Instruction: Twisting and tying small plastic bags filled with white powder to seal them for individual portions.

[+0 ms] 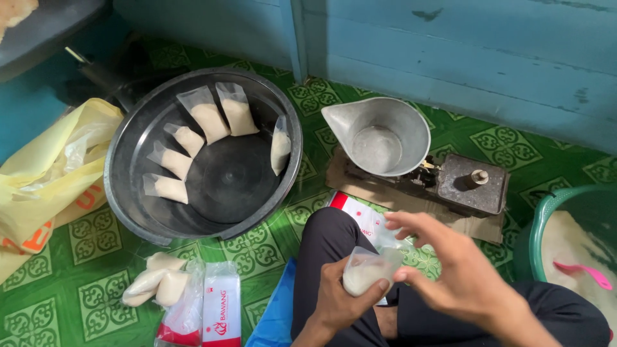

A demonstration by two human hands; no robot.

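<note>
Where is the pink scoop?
In the head view, the pink scoop is at the far right, lying on the white grains inside the green basket, just right of the balance scale.

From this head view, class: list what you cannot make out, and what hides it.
- Small bag: its lower part is covered by the left hand, its mouth by the right hand.
- Green basket: cut off by the right edge.
- Yellow bag: contents hidden by its folds.
- Scale: any markings too small to tell.
</note>
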